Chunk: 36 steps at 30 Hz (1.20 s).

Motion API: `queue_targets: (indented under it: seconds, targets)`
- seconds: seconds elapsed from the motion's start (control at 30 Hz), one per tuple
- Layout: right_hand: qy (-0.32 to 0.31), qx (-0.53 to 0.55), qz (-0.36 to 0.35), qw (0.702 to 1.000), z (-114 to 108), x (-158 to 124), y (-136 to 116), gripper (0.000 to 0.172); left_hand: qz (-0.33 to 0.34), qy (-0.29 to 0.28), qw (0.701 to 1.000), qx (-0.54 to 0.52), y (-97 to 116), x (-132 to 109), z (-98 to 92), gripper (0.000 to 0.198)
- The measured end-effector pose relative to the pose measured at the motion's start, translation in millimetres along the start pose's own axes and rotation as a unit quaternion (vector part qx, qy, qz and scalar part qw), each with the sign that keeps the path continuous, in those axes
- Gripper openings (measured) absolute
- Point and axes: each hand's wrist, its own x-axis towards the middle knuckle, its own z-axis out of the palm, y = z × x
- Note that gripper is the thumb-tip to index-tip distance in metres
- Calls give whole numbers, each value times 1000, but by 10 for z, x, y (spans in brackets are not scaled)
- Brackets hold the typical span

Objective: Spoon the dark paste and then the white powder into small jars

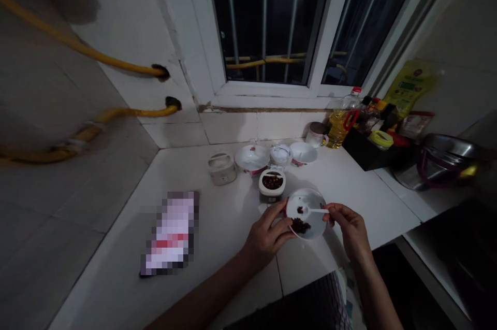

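My left hand grips the rim of a small white bowl, tilted toward me above the counter. A small heap of dark red bits lies in its lower part. My right hand pinches the handle of a white spoon whose tip rests inside the bowl with a few dark bits on it. Just behind the bowl stands an open white container filled with the same dark red bits.
Behind it stand a lidded jar, two white bowls and a glass jar. An oil bottle, a black condiment tray and a steel pot sit right. A flat packet lies left.
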Motion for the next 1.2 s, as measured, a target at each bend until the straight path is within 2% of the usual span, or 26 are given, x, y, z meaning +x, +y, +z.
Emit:
queue_targets:
  seconds: [0.2,0.37,0.47,0.6,0.67,0.73,0.83,0.93,1.0,1.07,1.2]
  targets:
    - [12,-9,-77,997,282,248,-305,25,-51,16,997,-55,-23,13,11,18]
    - [11,-118,-181,976,582,402,-364,23,-90,14,993,-68,-41,9,28,17]
    - [4,-219,-296,930,699,442,-316,19,-101,7,992,-70,-39,7,32,15]
    - [-49,-330,-467,819,745,472,-291,21,-101,6,992,-70,-27,17,26,16]
    - [-57,-358,-513,778,731,477,-310,24,-97,12,993,-72,-29,18,27,16]
    - [-48,-364,-534,761,691,467,-340,25,-91,16,993,-70,-38,14,32,17]
    - [-18,-333,-525,783,566,396,-371,22,-86,16,994,-64,-49,6,38,19]
    - [15,-292,-460,839,356,257,-330,16,-72,17,995,-64,-42,13,34,20]
    - [9,-291,-393,872,205,156,-250,13,-56,13,997,-59,-28,22,27,20]
    - [-17,-319,-374,871,89,70,-153,13,-36,9,998,-49,-14,28,23,20]
    - [-78,-363,-395,840,30,-40,-46,17,-3,10,1000,-24,8,27,24,21]
